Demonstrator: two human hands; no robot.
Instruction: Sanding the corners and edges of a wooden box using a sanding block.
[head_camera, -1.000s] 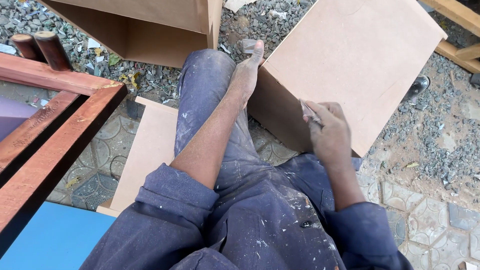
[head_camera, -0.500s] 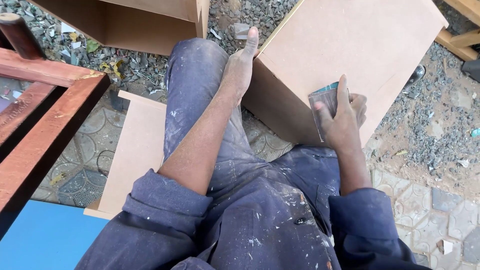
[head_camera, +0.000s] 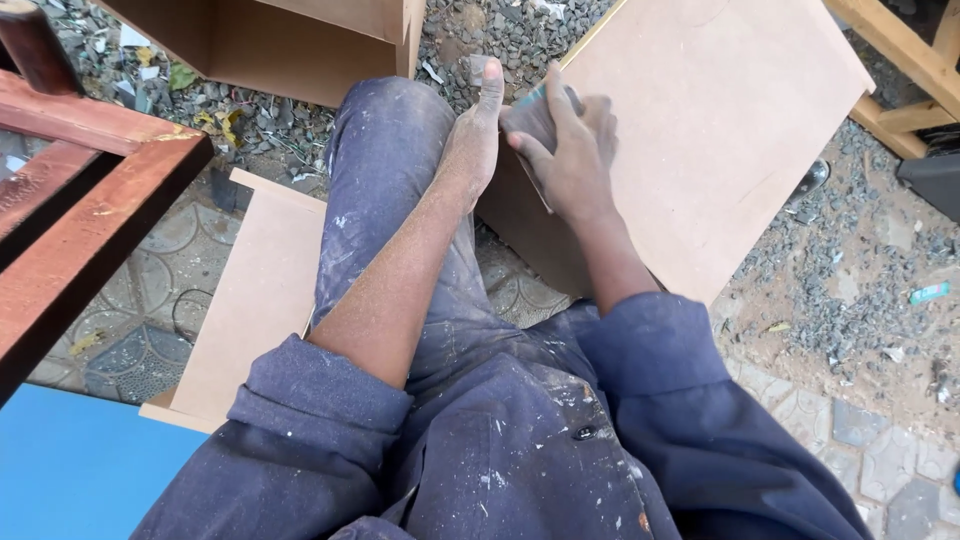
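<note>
The right hand (head_camera: 568, 158) presses a folded piece of grey sandpaper (head_camera: 530, 118) flat against the near top edge of a fibreboard box (head_camera: 700, 130), fingers spread over the sheet so that the abrasive sits right on the corner line. The left hand (head_camera: 475, 135) lies alongside it, fingers closed against the box's side face with the thumb pointing up; it seems to brace the box against the person's raised knee (head_camera: 395, 130), which would hold the panel steady under rubbing. The box stands tilted on the gravel ground (head_camera: 850, 290), its broad top face turned towards the camera.

The board is smooth, matt and pale tan, with crisp square edges. Fine dust coats the left forearm and the dark blue work overalls (head_camera: 500, 440), which are flecked with white specks. A flat offcut panel (head_camera: 250, 300) of the same board lies on patterned paving beside the leg, and 1 more open box (head_camera: 290, 45) rests further back. At left is a glossy reddish-brown wooden frame (head_camera: 80, 240), and a blue sheet (head_camera: 70, 470) lies below it.
</note>
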